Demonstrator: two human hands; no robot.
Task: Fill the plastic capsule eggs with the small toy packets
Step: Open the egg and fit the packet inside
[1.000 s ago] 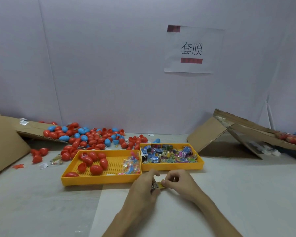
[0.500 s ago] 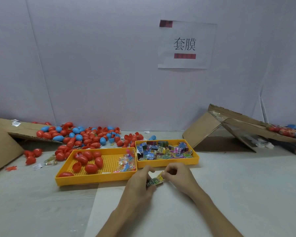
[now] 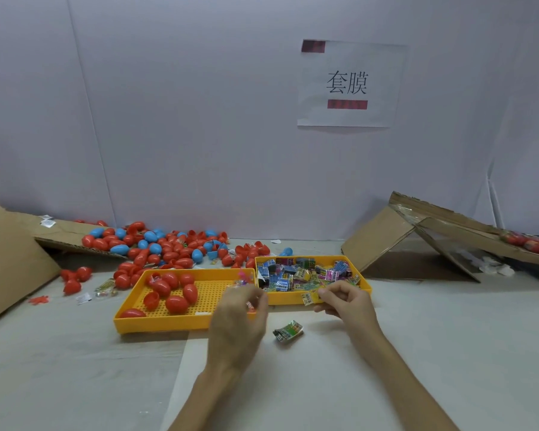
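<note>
Progress looks early, as I judge it. The right hand (image 3: 346,301) pinches a yellow packet (image 3: 308,297) just in front of the packet tray (image 3: 366,286), which is heaped with small toy packets (image 3: 293,273). The left hand (image 3: 237,318) is blurred, with its fingers curled beside the egg tray (image 3: 122,321); I cannot tell whether it holds anything. A crumpled packet (image 3: 288,331) lies on the desk (image 3: 417,337) between the hands. Red eggs (image 3: 175,293) sit in their tray and a mixed pile of eggs (image 3: 156,247) lies behind; none is in hand, so most filling seems ahead.
</note>
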